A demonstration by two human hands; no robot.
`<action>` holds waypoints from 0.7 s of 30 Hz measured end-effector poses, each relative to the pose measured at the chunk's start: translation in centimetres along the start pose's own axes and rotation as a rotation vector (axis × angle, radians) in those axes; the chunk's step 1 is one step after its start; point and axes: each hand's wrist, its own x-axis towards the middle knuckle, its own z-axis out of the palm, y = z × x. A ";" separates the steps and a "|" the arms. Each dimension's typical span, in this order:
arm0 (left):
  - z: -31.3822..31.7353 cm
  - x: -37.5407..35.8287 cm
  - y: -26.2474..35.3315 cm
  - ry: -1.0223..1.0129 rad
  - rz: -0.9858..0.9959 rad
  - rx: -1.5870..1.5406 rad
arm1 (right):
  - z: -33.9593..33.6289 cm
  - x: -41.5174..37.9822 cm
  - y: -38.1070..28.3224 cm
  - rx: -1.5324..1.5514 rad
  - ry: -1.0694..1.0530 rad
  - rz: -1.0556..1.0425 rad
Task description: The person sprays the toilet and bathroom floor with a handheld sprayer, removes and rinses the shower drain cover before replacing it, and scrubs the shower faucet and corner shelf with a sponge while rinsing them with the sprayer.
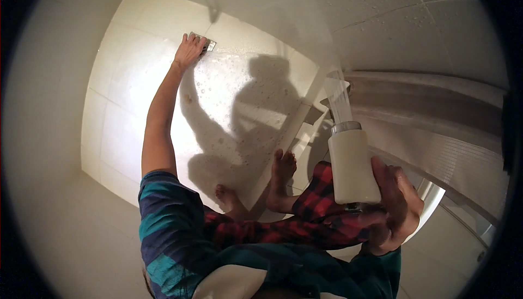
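Note:
Stretched far forward, my left hand (189,50) rests on a square metal drain cover (211,45) in the wet tiled floor; its fingers are bent over the near edge, and what they grip, if anything, is hidden. On the right, my right hand (400,206) is wrapped round the lower end of a white shower head (353,163). Water streams (339,100) leave its clear-rimmed end toward the upper left. Foam and bubbles (218,89) cover part of the floor between my left hand and my feet.
My bare feet (283,168) straddle a raised tiled curb (283,149). A light curtain or cloth (425,108) hangs at the right, with a curved white rim (433,209) below it. Tiled walls (376,10) enclose the floor, and my shadow falls across it.

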 end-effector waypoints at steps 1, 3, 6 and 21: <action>0.0 0.1 -0.3 0.019 0.019 -0.019 | 0.0 0.0 0.0 -0.008 0.004 0.011; 0.0 -0.2 -0.4 0.054 0.043 -0.020 | -0.2 -0.3 0.1 -0.019 0.011 0.030; 0.2 0.1 0.2 0.079 0.009 0.021 | -0.4 -0.3 0.3 0.005 0.002 0.023; -2.3 2.9 2.6 0.033 -0.695 -0.157 | -0.9 -0.9 0.2 -0.018 -0.018 0.069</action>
